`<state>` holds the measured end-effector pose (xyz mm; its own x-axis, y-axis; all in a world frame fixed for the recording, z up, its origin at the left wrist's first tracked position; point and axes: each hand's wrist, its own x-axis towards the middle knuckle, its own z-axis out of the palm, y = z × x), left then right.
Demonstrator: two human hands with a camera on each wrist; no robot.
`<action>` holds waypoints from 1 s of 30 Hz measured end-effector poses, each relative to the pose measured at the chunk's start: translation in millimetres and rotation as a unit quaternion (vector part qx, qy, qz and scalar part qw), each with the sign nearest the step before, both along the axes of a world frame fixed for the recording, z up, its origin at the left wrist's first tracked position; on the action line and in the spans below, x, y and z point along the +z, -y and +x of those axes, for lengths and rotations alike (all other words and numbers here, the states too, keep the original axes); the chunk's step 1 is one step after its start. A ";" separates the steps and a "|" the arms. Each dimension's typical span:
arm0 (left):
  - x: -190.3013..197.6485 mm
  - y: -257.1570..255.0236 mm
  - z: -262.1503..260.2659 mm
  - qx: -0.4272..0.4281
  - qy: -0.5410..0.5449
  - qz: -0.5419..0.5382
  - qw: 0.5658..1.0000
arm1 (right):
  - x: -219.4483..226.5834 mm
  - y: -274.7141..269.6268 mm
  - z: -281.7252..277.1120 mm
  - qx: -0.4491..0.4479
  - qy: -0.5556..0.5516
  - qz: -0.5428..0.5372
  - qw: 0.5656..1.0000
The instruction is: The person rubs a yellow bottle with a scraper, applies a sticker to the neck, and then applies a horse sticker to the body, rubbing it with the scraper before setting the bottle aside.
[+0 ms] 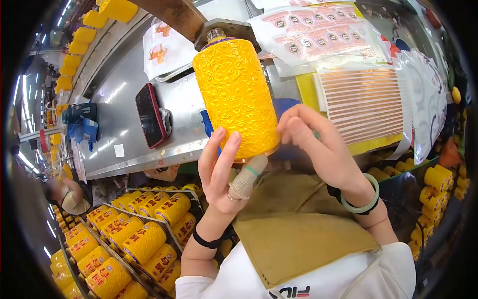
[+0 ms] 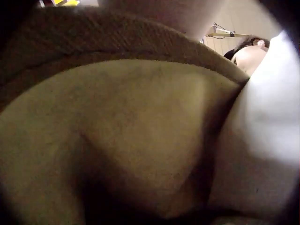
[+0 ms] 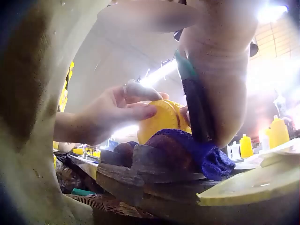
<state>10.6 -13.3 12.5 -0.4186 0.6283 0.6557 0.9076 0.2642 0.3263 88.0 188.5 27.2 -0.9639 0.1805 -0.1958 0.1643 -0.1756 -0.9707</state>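
An embossed yellow bottle (image 1: 235, 89) leans over the bench, its clear neck up against a metal bracket (image 1: 226, 30). My left hand (image 1: 221, 179) grips its lower end, fingertips on the embossed side, and a pale finger cover with a green band on one digit at the base. At the bottle's lower right side is my right hand (image 1: 318, 144), fingers bent and fingertips right at the edge. A dark slim piece with a green end (image 3: 187, 68) lies along that hand in the right wrist view; what it is I cannot tell. The left wrist view shows mostly skin and a strap.
A phone (image 1: 151, 115) lies on the metal bench (image 1: 119, 132) to the left. Label sheets (image 1: 318, 32) and a striped sheet (image 1: 361, 102) cover the right side. A blue cloth (image 3: 218, 161) is beneath the bottle. Crates of yellow bottles (image 1: 144, 241) with red lettering stand lower left.
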 end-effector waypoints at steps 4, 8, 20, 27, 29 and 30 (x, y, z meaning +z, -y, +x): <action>-1.1 -0.8 5.4 0.038 -0.032 -0.036 0.998 | -4.4 -0.8 1.9 -0.013 -0.016 -0.004 1.000; -1.1 -6.0 4.6 0.064 -0.044 -0.062 0.995 | -4.4 1.9 5.5 -0.032 -0.020 -0.016 0.999; -10.8 -3.6 -0.9 0.054 -0.024 -0.006 0.998 | -1.9 -7.3 8.3 -0.129 -0.134 0.003 0.982; -34.6 9.8 4.0 0.014 0.170 0.166 0.971 | 3.2 -13.6 15.7 -0.150 -0.087 -0.014 0.985; -27.0 9.2 5.4 0.056 0.043 0.082 0.994 | -1.5 -18.8 16.6 -0.164 -0.093 -0.030 0.982; -24.1 3.6 6.0 0.086 0.007 0.069 0.994 | 1.1 -15.1 13.2 -0.172 -0.097 -0.032 0.980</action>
